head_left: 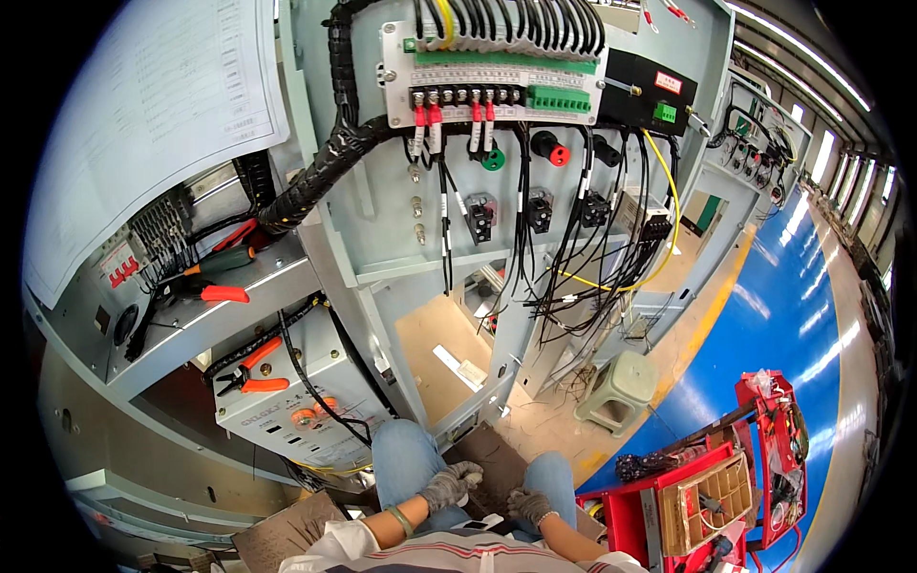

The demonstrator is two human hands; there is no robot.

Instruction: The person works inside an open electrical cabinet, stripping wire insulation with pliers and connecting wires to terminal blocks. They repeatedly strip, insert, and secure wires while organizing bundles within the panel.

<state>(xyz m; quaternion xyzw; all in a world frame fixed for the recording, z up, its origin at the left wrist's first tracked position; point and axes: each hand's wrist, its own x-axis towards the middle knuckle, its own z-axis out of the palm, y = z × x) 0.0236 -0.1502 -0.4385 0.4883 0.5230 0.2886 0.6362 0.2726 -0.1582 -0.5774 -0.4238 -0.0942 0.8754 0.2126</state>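
Note:
Both my hands are low in the head view, over my lap, in grey work gloves. My left hand (451, 485) is closed by my left knee, its fingers pressed together; a small pale spot shows under it, too small to name. My right hand (530, 506) lies curled against the inside of my right thigh, and whatever its fingers hold, if anything, is hidden. Ahead of me stands an open grey cabinet panel (377, 224). It carries a terminal board (497, 76) with red-sleeved wires, and loose black wires (564, 296) hang below it.
On the left ledge lie orange-handled tools (224, 294) beneath a paper sheet (158, 115). Orange-handled pliers (256, 371) rest on a white box (287, 406). A green stool (619, 387) stands right of the cabinet, near a red tool cart (630, 511) bearing a cardboard box (683, 516).

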